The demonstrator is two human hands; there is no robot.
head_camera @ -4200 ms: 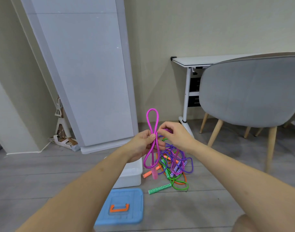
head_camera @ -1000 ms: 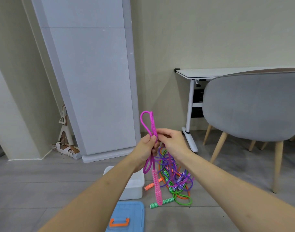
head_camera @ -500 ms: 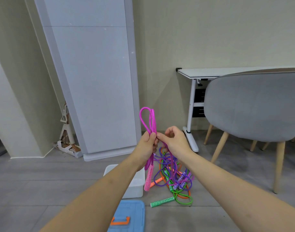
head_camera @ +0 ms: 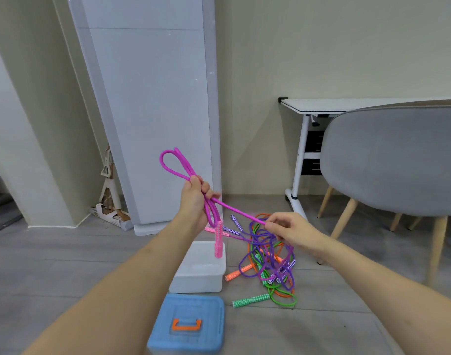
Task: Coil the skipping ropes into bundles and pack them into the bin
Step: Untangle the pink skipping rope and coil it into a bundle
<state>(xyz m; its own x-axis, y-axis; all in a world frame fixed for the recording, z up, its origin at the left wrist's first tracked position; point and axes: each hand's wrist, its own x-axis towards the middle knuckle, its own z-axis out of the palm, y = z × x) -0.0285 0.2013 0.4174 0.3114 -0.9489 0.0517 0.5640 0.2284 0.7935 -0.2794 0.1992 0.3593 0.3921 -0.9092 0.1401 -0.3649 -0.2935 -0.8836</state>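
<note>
My left hand (head_camera: 195,198) grips a folded pink skipping rope (head_camera: 174,163); loops stick out above the fist and one pink handle (head_camera: 218,242) hangs below it. A taut strand of the same rope runs down to the right into my right hand (head_camera: 288,230), which pinches it. The white bin (head_camera: 201,275) stands open on the floor below my left hand. To its right lies a tangle of purple, orange and green ropes (head_camera: 268,262) with their handles, and a second pink handle (head_camera: 214,230) lies behind the bin.
The bin's blue lid (head_camera: 188,326) with an orange catch lies on the floor in front of the bin. A grey chair (head_camera: 393,160) and a white desk (head_camera: 347,105) stand at right. A tall white panel (head_camera: 147,98) leans against the wall behind.
My right hand has moved down and to the right, away from the left, drawing a pink strand out taut. The loops above my left fist now tilt left.
</note>
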